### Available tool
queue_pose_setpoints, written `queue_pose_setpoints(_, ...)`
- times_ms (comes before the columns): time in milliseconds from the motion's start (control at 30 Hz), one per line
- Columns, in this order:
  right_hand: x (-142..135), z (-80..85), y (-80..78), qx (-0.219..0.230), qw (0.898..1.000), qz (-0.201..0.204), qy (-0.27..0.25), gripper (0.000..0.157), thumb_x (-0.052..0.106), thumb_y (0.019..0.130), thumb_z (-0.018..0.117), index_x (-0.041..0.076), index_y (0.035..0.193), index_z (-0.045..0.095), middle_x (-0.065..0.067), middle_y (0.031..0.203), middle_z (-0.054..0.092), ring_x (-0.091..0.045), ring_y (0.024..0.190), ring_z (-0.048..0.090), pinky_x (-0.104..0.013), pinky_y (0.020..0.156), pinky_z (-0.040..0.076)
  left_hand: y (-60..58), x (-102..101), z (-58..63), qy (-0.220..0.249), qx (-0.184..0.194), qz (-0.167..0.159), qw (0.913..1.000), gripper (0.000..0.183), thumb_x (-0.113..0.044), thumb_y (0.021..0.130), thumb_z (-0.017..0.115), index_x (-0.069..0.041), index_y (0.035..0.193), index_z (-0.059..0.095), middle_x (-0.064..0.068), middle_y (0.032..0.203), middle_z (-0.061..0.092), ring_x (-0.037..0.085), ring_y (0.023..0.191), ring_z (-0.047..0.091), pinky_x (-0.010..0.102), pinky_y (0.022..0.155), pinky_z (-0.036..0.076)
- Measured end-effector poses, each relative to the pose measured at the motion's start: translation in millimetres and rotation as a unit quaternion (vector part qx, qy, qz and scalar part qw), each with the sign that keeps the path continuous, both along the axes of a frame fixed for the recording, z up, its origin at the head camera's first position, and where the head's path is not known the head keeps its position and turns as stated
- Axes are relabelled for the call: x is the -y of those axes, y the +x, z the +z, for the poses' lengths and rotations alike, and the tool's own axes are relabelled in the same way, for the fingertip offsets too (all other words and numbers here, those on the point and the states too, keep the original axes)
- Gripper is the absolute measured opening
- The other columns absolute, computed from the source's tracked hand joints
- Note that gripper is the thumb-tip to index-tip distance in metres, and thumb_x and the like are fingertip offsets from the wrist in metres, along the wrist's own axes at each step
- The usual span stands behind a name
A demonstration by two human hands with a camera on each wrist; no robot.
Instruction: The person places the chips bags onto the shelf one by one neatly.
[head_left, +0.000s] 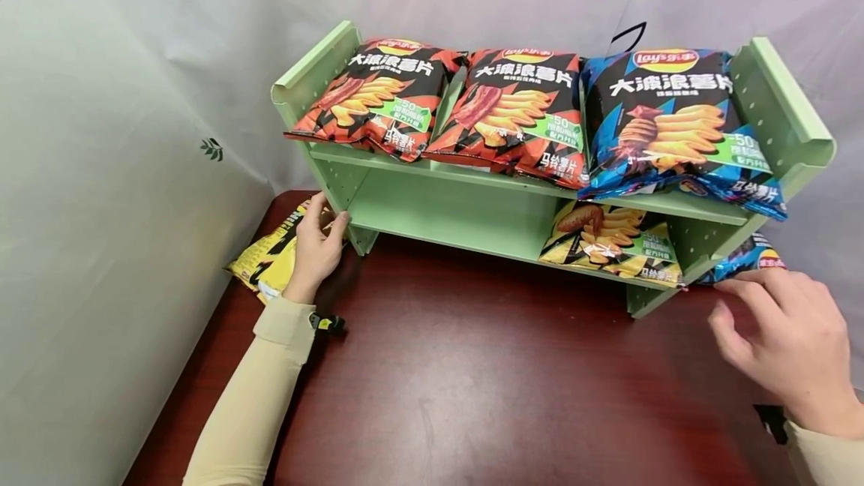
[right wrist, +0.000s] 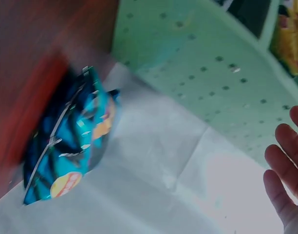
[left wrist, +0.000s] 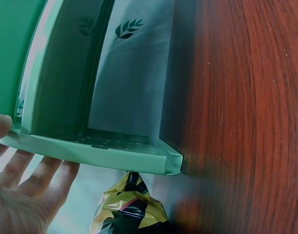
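Observation:
A green two-tier shelf stands on the dark red table. My left hand grips the front edge of its left side panel, thumb on the inner side and fingers round the outside, as the left wrist view also shows. Beyond that hand lies a yellow chip bag on the table. My right hand, fingers loosely bent and holding nothing, hovers off the shelf's right end. Close by it, a blue chip bag lies partly hidden behind that end; the right wrist view shows this bag beside the perforated side panel.
On the top tier sit two red-and-black chip bags and a blue-and-black one, their lower edges overhanging the front. A yellow chip bag occupies the lower tier's right part. Pale fabric hangs behind and to the left.

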State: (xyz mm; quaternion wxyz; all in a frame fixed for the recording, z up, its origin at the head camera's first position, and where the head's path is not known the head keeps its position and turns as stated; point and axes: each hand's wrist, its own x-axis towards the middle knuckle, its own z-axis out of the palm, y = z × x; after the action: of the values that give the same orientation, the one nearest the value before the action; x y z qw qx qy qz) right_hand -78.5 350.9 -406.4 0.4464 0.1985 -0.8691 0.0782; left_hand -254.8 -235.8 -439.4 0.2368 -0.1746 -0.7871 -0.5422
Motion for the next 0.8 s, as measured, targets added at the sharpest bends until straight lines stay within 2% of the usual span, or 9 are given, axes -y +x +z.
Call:
queue_pose_setpoints(200, -17, -8.1, -8.2, 0.053, 0.997, -0.021, 0.046, 0.059, 0.044, 0.096, 0.037, -0.007, 0.092, 0.067, -0.023, 0.089, 0.061, -0.046, 0.077, 0.055, -0.061, 0.068, 0.042, -0.6, 0, -0.3, 0.001, 0.002, -0.001, 1.0000, 0.041, -0.009, 0.105, 0.058, -0.008, 0.145, 0.054, 0.023, 0.124, 0.061, 0.041, 0.116, 0.068, 0.012, 0.078, 0.056)
queue_pose_setpoints(333, -28, -16.8, -17.1, 0.069, 0.995, -0.028, 0.067, 0.061, 0.044, 0.096, 0.033, -0.008, 0.095, 0.065, -0.024, 0.091, 0.059, -0.047, 0.080, 0.055, -0.060, 0.068, 0.043, 0.0, 0, 0.7, 0.002, 0.006, -0.003, 1.0000, 0.041, -0.009, 0.105, 0.058, -0.008, 0.146, 0.054, 0.022, 0.123, 0.061, 0.042, 0.116, 0.068, 0.011, 0.078, 0.055)
queue_pose_setpoints(567, -48, -33.8, -38.7, 0.078, 0.993, -0.014, 0.084, 0.059, 0.042, 0.094, 0.031, -0.007, 0.102, 0.064, -0.025, 0.095, 0.057, -0.046, 0.079, 0.053, -0.060, 0.060, 0.041, 0.4, 1, 0.5, 0.003, 0.003, -0.002, 1.0000, 0.041, -0.008, 0.105, 0.058, -0.008, 0.145, 0.055, 0.022, 0.122, 0.061, 0.041, 0.115, 0.068, 0.015, 0.078, 0.058)
queue_pose_setpoints(633, -55, -38.2, -43.7, 0.090, 0.991, -0.015, 0.095, 0.051, 0.036, 0.091, 0.039, -0.006, 0.107, 0.063, -0.028, 0.100, 0.056, -0.049, 0.083, 0.053, -0.063, 0.061, 0.042, 0.2, 1, 0.3, 0.003, 0.002, -0.003, 1.0000, 0.041, -0.008, 0.105, 0.058, -0.007, 0.145, 0.054, 0.023, 0.122, 0.061, 0.042, 0.115, 0.068, 0.012, 0.078, 0.056)
queue_pose_setpoints(700, -60, -42.4, -47.6, 0.107, 0.988, -0.022, 0.105, 0.041, 0.025, 0.084, 0.054, -0.005, 0.112, 0.062, -0.030, 0.109, 0.055, -0.053, 0.093, 0.053, -0.066, 0.064, 0.043, 0.2, 0, 0.5, 0.005, 0.001, -0.005, 1.0000, 0.041, -0.007, 0.104, 0.058, -0.006, 0.145, 0.054, 0.023, 0.122, 0.061, 0.043, 0.115, 0.068, 0.011, 0.078, 0.056)
queue_pose_setpoints(733, -63, -44.5, -49.5, 0.115, 0.987, -0.026, 0.110, 0.043, 0.019, 0.079, 0.061, -0.004, 0.116, 0.061, -0.031, 0.113, 0.054, -0.055, 0.099, 0.052, -0.067, 0.065, 0.043, 0.3, 0, 0.6, 0.005, 0.001, -0.006, 1.0000, 0.041, -0.007, 0.104, 0.058, -0.006, 0.145, 0.054, 0.023, 0.122, 0.061, 0.043, 0.115, 0.068, 0.010, 0.079, 0.055)
queue_pose_setpoints(800, -68, -48.3, -53.2, 0.130, 0.984, -0.034, 0.116, 0.064, 0.007, 0.063, 0.074, -0.003, 0.124, 0.059, -0.033, 0.124, 0.052, -0.057, 0.114, 0.049, -0.071, 0.071, 0.044, 0.3, -1, 0.5, 0.007, 0.001, -0.007, 1.0000, 0.041, -0.006, 0.104, 0.058, -0.006, 0.145, 0.054, 0.024, 0.122, 0.061, 0.043, 0.115, 0.068, 0.010, 0.078, 0.055)
